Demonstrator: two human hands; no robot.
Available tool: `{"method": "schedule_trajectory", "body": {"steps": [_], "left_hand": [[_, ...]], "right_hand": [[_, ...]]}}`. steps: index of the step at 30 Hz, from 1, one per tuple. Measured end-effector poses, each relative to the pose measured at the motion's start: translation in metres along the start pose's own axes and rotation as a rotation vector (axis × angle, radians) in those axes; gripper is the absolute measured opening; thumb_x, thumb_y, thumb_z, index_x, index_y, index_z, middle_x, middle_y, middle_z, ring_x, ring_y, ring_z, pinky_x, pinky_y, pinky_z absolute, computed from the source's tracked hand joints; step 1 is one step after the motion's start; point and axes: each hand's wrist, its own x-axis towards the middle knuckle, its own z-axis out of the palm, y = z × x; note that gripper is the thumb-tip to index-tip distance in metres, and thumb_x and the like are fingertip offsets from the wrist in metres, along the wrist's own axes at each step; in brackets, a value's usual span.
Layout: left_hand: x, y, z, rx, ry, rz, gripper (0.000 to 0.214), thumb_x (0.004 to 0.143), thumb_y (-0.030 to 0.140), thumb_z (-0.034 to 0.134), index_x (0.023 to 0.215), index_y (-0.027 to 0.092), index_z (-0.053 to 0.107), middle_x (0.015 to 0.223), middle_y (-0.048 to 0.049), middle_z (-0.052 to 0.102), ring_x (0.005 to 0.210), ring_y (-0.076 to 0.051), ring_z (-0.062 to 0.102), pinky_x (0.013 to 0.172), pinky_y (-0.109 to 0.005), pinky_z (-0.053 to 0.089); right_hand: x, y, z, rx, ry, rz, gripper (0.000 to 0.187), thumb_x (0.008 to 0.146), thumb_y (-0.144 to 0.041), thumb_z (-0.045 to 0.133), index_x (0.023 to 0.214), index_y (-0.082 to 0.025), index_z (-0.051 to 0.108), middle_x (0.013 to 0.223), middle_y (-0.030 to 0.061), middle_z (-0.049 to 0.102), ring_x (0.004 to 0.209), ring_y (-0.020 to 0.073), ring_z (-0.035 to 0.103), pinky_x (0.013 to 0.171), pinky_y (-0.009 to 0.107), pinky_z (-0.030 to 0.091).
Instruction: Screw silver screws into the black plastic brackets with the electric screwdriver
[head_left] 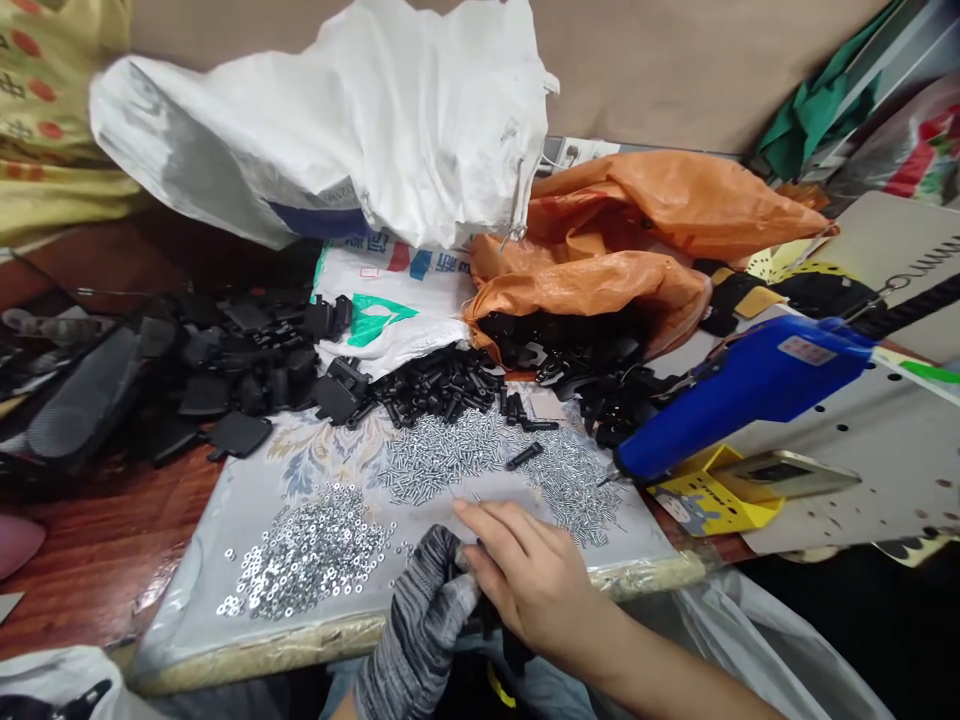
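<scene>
Our bare right hand (532, 580) is half open, fingers lightly curled and holding nothing, its fingertips (469, 510) just over a scatter of small silver screws (450, 465). Our left hand in a grey striped knit glove (420, 620) is curled beneath it; whether it grips anything, we cannot tell. The screws lie on a pale padded board (187, 610), beside shiny silver washers (307, 550) and below a heap of black bolts (435, 385). A blue handheld power tool (742, 400) hangs to the right.
</scene>
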Motion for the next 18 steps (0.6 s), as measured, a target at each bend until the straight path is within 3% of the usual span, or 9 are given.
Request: {"method": "schedule_trajectory", "body": {"steps": [3,6,10,13,15,18], "left_hand": [[0.001,0.017,-0.006,-0.020,-0.092,0.002,0.032,0.072,0.048,0.072,0.096,0.028,0.072,0.108,-0.0061,0.073,0.116,-0.033,0.062,0.100,-0.045,0.052],[0.002,0.034,-0.019,-0.019,-0.169,-0.018,0.030,0.075,0.050,0.069,0.084,0.022,0.070,0.091,-0.0062,0.072,0.094,-0.028,0.067,0.089,-0.042,0.055],[0.000,0.043,-0.039,0.102,-0.105,0.007,0.027,0.085,0.047,0.062,0.093,0.021,0.064,0.093,-0.0039,0.068,0.091,-0.022,0.065,0.088,-0.035,0.052],[0.000,0.038,-0.046,0.231,-0.079,0.112,0.025,0.086,0.039,0.063,0.106,0.023,0.060,0.103,-0.0040,0.068,0.100,-0.022,0.064,0.093,-0.034,0.051],[0.001,0.032,-0.046,0.316,-0.009,0.179,0.027,0.087,0.034,0.063,0.111,0.023,0.058,0.110,-0.0054,0.068,0.105,-0.023,0.063,0.097,-0.036,0.050],[0.005,0.028,-0.037,0.395,0.102,0.222,0.027,0.085,0.032,0.064,0.110,0.021,0.058,0.112,-0.0075,0.069,0.107,-0.025,0.064,0.099,-0.041,0.050]], "right_hand": [[0.002,0.001,-0.007,0.291,-0.100,0.022,0.032,0.102,-0.027,0.043,0.132,-0.021,0.051,0.111,0.0094,0.068,0.099,0.0194,0.066,0.081,0.030,0.056],[0.003,0.016,-0.005,0.540,-0.160,0.124,0.034,0.103,-0.039,0.039,0.129,-0.022,0.054,0.112,0.0087,0.065,0.099,0.0178,0.065,0.084,0.030,0.055],[-0.006,0.056,0.030,0.330,-0.120,0.357,0.023,0.099,-0.030,0.049,0.116,-0.018,0.061,0.102,0.0094,0.068,0.093,0.0207,0.064,0.082,0.036,0.053],[-0.011,0.077,0.055,0.214,-0.205,0.326,0.014,0.090,-0.013,0.055,0.097,-0.016,0.067,0.092,0.0091,0.068,0.092,0.0228,0.061,0.083,0.039,0.051],[-0.008,0.076,0.056,0.233,-0.184,0.313,0.018,0.089,-0.009,0.053,0.094,-0.016,0.068,0.090,0.0081,0.068,0.092,0.0217,0.060,0.083,0.038,0.051],[0.008,0.055,0.038,0.348,-0.090,0.235,0.019,0.091,-0.013,0.052,0.098,-0.019,0.068,0.090,0.0058,0.066,0.093,0.0205,0.058,0.082,0.036,0.050]]}}
